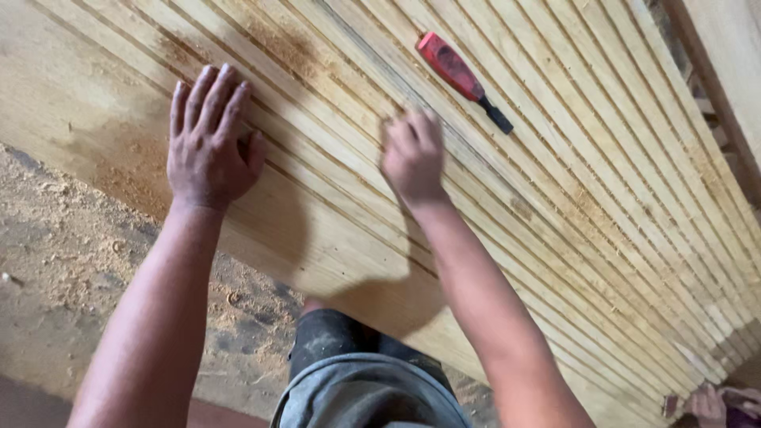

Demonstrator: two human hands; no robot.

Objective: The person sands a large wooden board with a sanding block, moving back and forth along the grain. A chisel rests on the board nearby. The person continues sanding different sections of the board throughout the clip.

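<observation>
Flatly, left hand (208,141) pressed open on grooved wooden panel (602,214); right hand (412,157) blurred, grip undeterminable; red-handled chisel (462,79) laid just beyond right hand.

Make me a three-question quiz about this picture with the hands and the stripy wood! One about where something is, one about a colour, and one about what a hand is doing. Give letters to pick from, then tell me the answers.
1. Where does the tool with the handle lie?
A. On the grooved wooden panel, beyond the right hand
B. On the sawdust floor
C. In the left hand

2. What colour is the tool's handle?
A. Blue
B. Red, with a black end
C. Green

3. How is the left hand placed?
A. Clenched in a fist in the air
B. Holding the tool
C. Flat on the panel, fingers spread

Answers:
1. A: the tool rests on the panel's grooves, apart from both hands.
2. B: the handle is red and its tip end is black.
3. C: the palm lies flat on the wood with the fingers apart; the right hand is blurred, fingers curled against the grooves.
</observation>
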